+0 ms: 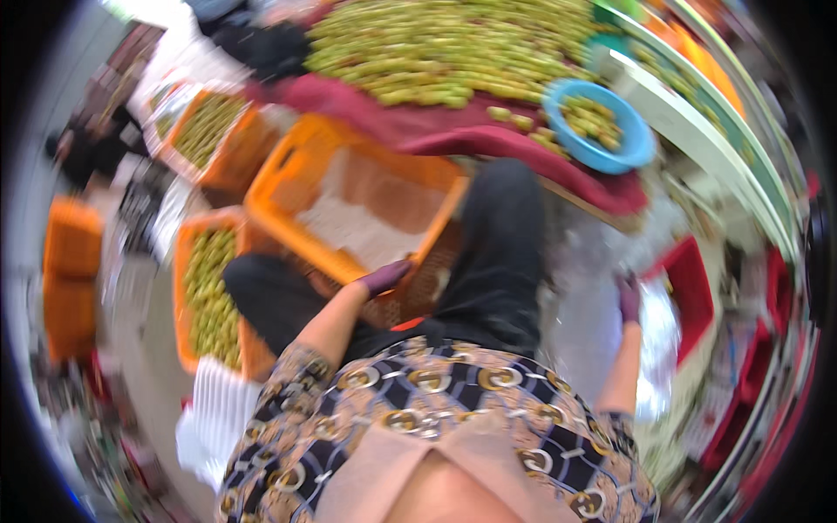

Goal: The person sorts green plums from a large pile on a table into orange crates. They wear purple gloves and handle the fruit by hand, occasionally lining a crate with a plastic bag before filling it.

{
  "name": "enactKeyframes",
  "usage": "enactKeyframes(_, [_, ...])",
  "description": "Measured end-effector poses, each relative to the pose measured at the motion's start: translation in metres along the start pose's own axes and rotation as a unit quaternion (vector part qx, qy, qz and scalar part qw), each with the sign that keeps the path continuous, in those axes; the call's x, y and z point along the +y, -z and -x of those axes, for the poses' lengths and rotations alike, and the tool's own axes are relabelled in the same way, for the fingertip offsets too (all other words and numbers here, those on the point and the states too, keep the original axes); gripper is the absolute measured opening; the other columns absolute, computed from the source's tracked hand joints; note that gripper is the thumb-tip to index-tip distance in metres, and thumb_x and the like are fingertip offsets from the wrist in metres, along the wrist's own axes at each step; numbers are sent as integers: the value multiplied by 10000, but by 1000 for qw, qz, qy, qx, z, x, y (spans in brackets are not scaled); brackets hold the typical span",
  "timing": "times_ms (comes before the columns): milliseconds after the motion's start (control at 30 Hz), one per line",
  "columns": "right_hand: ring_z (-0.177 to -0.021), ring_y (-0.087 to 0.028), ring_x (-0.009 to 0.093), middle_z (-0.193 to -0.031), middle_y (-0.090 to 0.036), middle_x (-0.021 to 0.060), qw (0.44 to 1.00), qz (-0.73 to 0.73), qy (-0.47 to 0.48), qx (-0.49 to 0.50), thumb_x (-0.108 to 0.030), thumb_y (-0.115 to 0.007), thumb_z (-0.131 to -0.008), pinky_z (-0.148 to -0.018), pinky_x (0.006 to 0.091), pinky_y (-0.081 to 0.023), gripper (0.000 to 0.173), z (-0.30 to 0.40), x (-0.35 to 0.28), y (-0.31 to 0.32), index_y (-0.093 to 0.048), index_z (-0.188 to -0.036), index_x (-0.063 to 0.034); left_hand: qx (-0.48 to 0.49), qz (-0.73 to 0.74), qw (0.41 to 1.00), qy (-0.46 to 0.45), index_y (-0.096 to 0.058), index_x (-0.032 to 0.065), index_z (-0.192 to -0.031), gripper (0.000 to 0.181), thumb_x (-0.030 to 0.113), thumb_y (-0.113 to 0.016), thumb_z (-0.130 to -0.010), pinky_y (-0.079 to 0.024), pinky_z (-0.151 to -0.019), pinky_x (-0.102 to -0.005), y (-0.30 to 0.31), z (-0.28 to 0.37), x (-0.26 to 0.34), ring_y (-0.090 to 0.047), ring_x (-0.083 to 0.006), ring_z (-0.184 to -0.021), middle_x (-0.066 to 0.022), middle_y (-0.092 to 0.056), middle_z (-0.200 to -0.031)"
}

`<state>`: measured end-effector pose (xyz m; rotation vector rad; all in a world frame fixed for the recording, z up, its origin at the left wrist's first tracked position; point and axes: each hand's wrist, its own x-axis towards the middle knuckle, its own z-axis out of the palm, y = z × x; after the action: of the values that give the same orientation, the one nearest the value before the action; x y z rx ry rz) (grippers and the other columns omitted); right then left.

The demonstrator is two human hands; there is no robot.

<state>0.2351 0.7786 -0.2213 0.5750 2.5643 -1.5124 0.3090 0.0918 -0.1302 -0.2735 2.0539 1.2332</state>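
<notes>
My left hand (pixel 386 278), in a purple glove, rests at the near rim of an orange plastic crate (pixel 307 245) that stands in front of my legs. A pale sheet (pixel 366 222) lines the crate's bottom. Out to the right, my right hand (pixel 628 297), also gloved, is at clear plastic film (pixel 588 320) beside a red plastic bin (pixel 693 301); blur hides whether its fingers hold the film. Beyond the crate, many yellow-green fruits (pixel 451 46) lie spread over a dark red cloth (pixel 471 140). A blue basin (pixel 634 147) with more of the fruits stands at the cloth's right.
On the left are orange crates of greenish produce (pixel 212 294) (pixel 209 127) and stacked orange crates (pixel 72 281). White foam trays (pixel 222 405) lie at the lower left. A white-edged conveyor-like frame (pixel 706 157) runs along the right. A person in dark clothes (pixel 98 147) is at the far left.
</notes>
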Motion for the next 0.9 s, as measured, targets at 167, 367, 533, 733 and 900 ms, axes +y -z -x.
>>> enactKeyframes(167, [-1283, -550, 365, -1385, -584, 216, 930, 349, 33, 107, -427, -770, -807, -1081, 421, -437, 693, 99, -139, -6, -592, -1350, -35, 41, 15, 999, 27, -609, 26, -1317, 532, 465, -513, -1033, -483, -937, -332, 1, 28, -12, -628, -195, -1051, -92, -689, -1166])
enactKeyframes(367, [-801, -675, 250, -906, -736, 142, 978, 33, -100, 179, -328, -786, -799, -776, 362, -515, 347, 139, -59, 37, -750, -978, -34, 76, 132, 988, 14, -622, 49, -1301, 446, 397, -523, -1039, -510, -825, -309, 26, -25, -18, -653, -174, -954, -88, -698, -1119])
enactKeyframes(533, [-635, -556, 190, -728, -678, 100, 944, 49, -62, 322, -297, -789, -819, -659, 341, -465, 292, 162, -74, 46, -732, -868, -15, 175, 206, 961, -65, -636, 5, -1267, 330, 218, -588, -1019, -524, -833, -286, 50, -35, -2, -663, -174, -948, -100, -700, -1103])
enactKeyframes(733, [-847, -675, 225, -895, -709, 106, 938, -37, 113, 326, -175, -728, -897, -813, 313, -513, 170, 166, -115, 50, -744, -971, -23, 393, 150, 839, -345, -640, -28, -1220, 237, 25, -578, -997, -522, -931, -299, 70, -14, 114, -643, -164, -1002, -88, -679, -1103])
enactKeyframes(900, [-984, -644, 223, -1163, -676, 134, 947, 121, 50, 294, -295, -820, -833, -877, 343, -517, 485, 142, -91, 43, -682, -1218, -35, 277, 21, 819, -501, -641, -14, -1229, 286, -83, -586, -956, -510, -982, -295, -6, 33, 266, -649, -171, -1098, -93, -688, -1167])
